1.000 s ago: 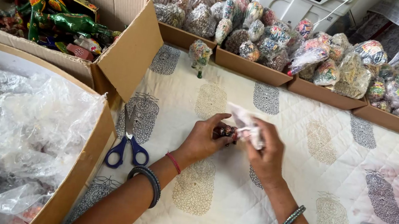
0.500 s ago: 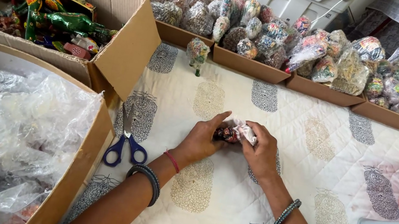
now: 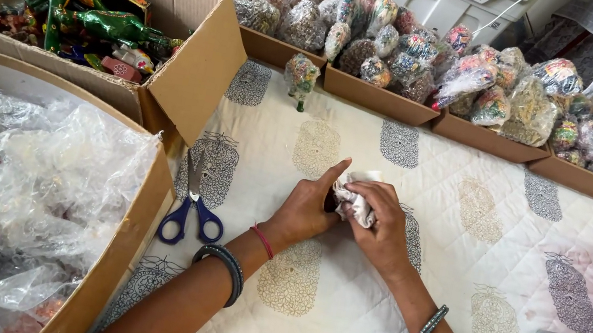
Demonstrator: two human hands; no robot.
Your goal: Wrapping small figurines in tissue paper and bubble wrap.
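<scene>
Head view: left hand and right hand meet mid-cloth, both closed around a small white-wrapped object, pressed low on the quilted cloth, likely for support. Scissors lie near the left wrist, within reach beside the carton of plastic wrap.

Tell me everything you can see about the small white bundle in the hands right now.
The small crumpled white wrapped bundle looks like thin paper or plastic film, bunched around a dark object that barely shows. It sits low over the cream quilted printed cloth, mid-table. The left hand cups its left side; the right hand presses its right, fingers curled over it.
</scene>
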